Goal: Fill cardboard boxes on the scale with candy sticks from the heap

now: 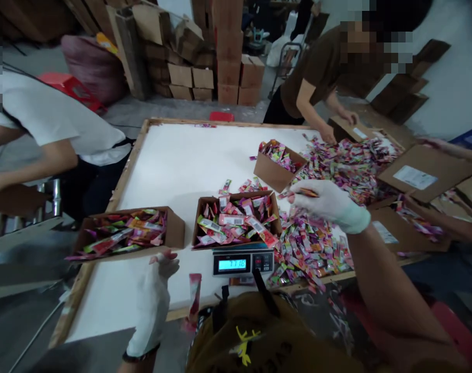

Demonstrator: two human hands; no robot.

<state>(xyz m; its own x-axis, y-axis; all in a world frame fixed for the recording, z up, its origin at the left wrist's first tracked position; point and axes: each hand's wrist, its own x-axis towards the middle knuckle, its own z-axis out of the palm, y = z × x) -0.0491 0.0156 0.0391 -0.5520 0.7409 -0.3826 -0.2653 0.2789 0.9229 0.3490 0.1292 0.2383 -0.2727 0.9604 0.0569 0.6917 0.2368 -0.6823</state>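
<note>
While the gloved right hand (329, 204) hangs over a loose heap of sachets (313, 248), its fingers (298, 189) grasp one slim foil sachet (309, 192), whose long axis lies almost level across the view, one end pointing left toward the cardboard box (236, 220) on the digital scale (243, 261). Of the two hands, the right is plainly nearer to that packet. The gloved left hand (152, 305) stands well apart at the table's near side, its fingers (169, 261) spread and released, with a pink-and-white sachet (195, 295) upright just beside them, contact unclear. A second filled box (123, 233) sits left of the scale, and a tilted box (278, 166) lies beyond. Across the wood-framed white table (119, 191), a co-worker's hand (328, 133) works at the heap's far edge; another person's white sleeve (53, 119) shows at left, with stacked cartons (228, 67) behind.
</note>
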